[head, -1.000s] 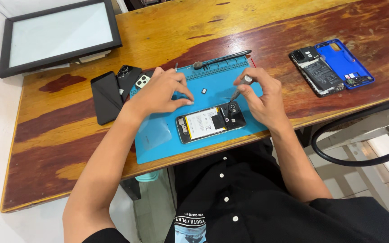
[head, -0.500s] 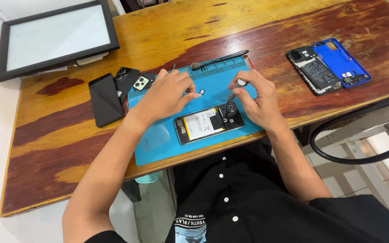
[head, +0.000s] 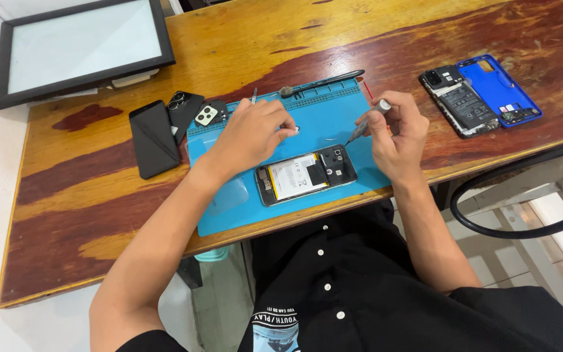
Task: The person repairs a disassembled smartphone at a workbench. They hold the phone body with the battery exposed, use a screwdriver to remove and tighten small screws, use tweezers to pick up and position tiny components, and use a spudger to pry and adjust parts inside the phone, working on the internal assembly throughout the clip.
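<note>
An opened phone (head: pixel 306 173) lies back-up on a blue work mat (head: pixel 229 208), its battery and black circuit cover showing. My right hand (head: pixel 395 133) holds a thin grey screwdriver (head: pixel 366 124), tip slanted down toward the phone's upper right corner. My left hand (head: pixel 252 133) rests on the mat just above the phone's left half, fingertips pinched together near a tiny white part (head: pixel 296 129); whether they hold it I cannot tell.
A dark phone back cover (head: pixel 153 138) and camera pieces (head: pixel 193 112) lie left of the mat. A second opened phone with a blue frame (head: pixel 480 94) sits at the right. A framed panel (head: pixel 79 45) rests at the back left. A black brush tool (head: pixel 320 83) lies along the mat's top edge.
My right hand has lifted the screwdriver and angled its tip toward the phone. My left hand has drawn slightly back toward the mat's middle.
</note>
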Motion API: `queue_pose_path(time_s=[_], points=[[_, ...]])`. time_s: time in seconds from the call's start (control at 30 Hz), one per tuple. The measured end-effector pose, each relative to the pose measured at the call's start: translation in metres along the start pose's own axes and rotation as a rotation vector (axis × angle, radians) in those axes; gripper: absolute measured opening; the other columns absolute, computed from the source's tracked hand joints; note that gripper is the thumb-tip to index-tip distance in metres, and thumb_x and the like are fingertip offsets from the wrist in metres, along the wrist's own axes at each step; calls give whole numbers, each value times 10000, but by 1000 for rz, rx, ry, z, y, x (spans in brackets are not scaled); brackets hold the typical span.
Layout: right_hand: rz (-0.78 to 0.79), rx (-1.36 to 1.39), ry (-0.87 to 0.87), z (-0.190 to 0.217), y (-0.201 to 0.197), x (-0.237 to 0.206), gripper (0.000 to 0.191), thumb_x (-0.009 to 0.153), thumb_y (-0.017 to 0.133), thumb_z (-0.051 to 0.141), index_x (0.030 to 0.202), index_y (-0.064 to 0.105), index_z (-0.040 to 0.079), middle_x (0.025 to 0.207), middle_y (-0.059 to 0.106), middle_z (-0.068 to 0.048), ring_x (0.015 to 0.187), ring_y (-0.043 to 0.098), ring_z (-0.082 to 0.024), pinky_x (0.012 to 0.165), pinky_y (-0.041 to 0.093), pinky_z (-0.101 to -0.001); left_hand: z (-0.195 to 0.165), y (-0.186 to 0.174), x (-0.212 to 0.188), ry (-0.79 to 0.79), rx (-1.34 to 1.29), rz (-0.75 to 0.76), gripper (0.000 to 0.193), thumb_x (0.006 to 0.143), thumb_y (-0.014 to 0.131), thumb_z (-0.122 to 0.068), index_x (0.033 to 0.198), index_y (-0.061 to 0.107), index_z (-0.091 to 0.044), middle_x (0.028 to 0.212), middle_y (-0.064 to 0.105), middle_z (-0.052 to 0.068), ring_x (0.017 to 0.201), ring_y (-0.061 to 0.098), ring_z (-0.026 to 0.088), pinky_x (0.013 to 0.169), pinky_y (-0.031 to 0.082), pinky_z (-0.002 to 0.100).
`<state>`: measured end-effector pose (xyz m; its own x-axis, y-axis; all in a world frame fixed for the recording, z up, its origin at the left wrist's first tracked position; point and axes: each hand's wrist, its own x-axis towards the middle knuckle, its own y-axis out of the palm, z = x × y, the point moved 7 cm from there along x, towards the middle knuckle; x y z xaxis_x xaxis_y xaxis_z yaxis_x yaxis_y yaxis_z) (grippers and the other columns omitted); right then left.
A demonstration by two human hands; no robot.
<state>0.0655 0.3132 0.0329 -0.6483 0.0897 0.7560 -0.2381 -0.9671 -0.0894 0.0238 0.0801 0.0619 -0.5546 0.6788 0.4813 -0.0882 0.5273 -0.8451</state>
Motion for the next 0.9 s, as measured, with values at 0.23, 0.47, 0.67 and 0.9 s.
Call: queue_pose_path(time_s=[0.23, 0.47, 0.67, 0.9], points=[[53, -86, -17, 1, 6, -1, 194, 1105, 676, 122, 1178, 563, -18, 877, 707, -102, 800, 726, -152, 676, 574, -250, -1, 2, 0, 8, 9, 4, 110, 943, 740, -223, 947, 714, -117, 922, 677, 14, 898, 604, 244, 820, 385, 403], [85, -135, -17, 10, 10, 4, 163, 1090, 671, 102, 1146, 588, -26, 865, 725, -113, 752, 714, -150, 656, 552, -263, -1, 2, -1, 3, 3, 14, 119, 949, 732, -232, 957, 713, -115, 920, 690, 14, 908, 612, 243, 819, 388, 409], [186, -120, -31, 20, 14, 8, 112, 1118, 598, 87, 1131, 593, -24, 919, 691, -139, 848, 770, -210, 729, 593, -306, -6, 7, 0, 13, -15, 29, 136, 959, 719, -246, 959, 701, -112, 922, 696, 20, 910, 621, 252, 843, 395, 417], [227, -162, -4, 24, 11, 14, 87, 1092, 607, 68, 1104, 591, -17, 872, 717, -118, 801, 761, -192, 699, 573, -300, -9, 9, 1, -3, -28, 59, 133, 959, 711, -249, 957, 699, -116, 926, 696, 19, 908, 624, 254, 848, 402, 424]])
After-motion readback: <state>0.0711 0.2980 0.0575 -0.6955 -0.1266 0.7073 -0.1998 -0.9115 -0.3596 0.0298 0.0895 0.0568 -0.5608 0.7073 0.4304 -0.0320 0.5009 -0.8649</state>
